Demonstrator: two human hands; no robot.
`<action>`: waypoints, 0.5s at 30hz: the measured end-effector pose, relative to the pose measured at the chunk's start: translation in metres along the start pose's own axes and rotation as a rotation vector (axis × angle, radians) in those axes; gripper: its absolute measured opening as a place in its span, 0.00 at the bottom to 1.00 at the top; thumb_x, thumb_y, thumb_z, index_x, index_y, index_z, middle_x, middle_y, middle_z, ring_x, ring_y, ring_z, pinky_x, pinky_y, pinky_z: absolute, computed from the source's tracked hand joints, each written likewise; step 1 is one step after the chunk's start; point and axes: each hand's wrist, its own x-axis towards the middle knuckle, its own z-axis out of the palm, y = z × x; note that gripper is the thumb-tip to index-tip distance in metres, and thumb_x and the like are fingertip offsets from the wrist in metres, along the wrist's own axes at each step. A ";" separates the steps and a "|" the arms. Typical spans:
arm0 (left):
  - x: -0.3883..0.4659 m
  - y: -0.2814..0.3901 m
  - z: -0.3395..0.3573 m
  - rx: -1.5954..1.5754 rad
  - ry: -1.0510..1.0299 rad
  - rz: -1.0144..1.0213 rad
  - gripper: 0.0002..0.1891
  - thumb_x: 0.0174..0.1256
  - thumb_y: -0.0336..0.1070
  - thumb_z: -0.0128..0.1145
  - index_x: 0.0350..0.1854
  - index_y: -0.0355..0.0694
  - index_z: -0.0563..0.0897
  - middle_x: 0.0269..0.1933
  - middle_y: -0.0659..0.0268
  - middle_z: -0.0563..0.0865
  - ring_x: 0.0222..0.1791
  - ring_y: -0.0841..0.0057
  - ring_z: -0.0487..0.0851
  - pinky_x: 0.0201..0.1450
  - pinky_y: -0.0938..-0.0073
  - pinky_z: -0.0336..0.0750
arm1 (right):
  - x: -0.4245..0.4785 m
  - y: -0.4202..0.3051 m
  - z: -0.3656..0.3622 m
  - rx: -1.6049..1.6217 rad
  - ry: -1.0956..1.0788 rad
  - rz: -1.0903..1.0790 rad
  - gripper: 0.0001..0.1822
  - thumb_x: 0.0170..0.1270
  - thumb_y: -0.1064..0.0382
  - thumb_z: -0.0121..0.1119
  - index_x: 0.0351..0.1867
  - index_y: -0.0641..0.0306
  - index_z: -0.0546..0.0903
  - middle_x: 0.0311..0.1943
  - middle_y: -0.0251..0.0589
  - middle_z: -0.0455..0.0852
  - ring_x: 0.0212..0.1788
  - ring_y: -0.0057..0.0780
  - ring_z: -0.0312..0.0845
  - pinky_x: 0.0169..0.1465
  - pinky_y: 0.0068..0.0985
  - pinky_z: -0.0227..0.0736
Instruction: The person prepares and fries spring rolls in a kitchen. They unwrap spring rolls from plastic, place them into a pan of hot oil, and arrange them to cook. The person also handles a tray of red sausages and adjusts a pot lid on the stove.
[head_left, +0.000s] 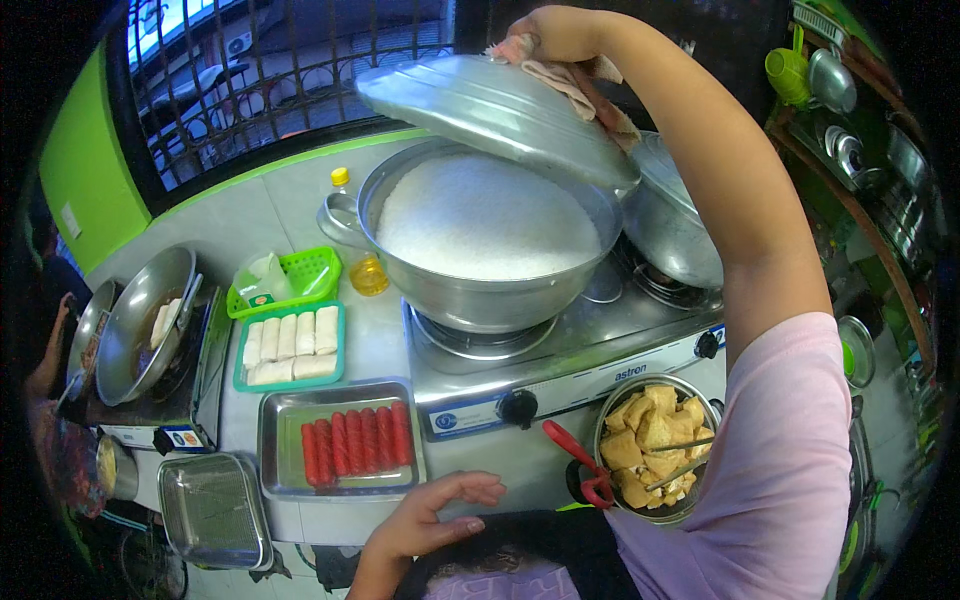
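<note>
My right hand (559, 37) grips the top of a large metal lid (495, 112) through a folded cloth (570, 86), and the lid is tilted over the pot. Beneath it, a wide metal pot (487, 300) full of white cooked rice (480, 217) sits on the left burner of a gas stove (592, 367). My left hand (435, 514) holds nothing, fingers apart, near the counter edge below a steel tray (266, 442) of red hotdogs (356, 442). To its right, a metal bowl (604, 420) holds fried tofu pieces (652, 442) with tongs or scissors with red handles (577, 457).
A covered pot (667, 225) stands on the right burner. White rolls (296, 337) fill a green-rimmed tray (238, 367), beside a green basket (322, 274) and oil bottle (367, 276). Left are a wok (131, 345) on another stove and a mesh tray (214, 510). Another person's arm (52, 349) shows far left.
</note>
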 end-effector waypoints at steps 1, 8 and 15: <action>0.000 0.001 0.000 -0.004 0.000 -0.002 0.26 0.55 0.23 0.57 0.58 0.34 0.68 0.51 0.59 0.78 0.52 0.74 0.76 0.56 0.73 0.67 | -0.009 -0.009 -0.006 0.047 -0.007 0.051 0.12 0.58 0.60 0.56 0.41 0.63 0.80 0.38 0.42 0.82 0.40 0.33 0.77 0.41 0.32 0.73; 0.005 0.003 0.004 -0.006 -0.019 -0.030 0.25 0.55 0.23 0.57 0.58 0.34 0.69 0.51 0.60 0.78 0.51 0.74 0.76 0.56 0.74 0.68 | 0.021 0.020 0.010 0.030 -0.035 -0.125 0.23 0.58 0.47 0.56 0.48 0.61 0.78 0.43 0.46 0.81 0.46 0.38 0.75 0.50 0.34 0.66; 0.002 0.000 0.003 0.009 -0.019 -0.018 0.25 0.54 0.23 0.57 0.58 0.34 0.69 0.52 0.60 0.78 0.51 0.74 0.76 0.56 0.74 0.68 | 0.025 0.018 0.024 -0.211 -0.020 -0.281 0.20 0.59 0.47 0.54 0.47 0.56 0.79 0.44 0.47 0.80 0.48 0.41 0.74 0.53 0.34 0.65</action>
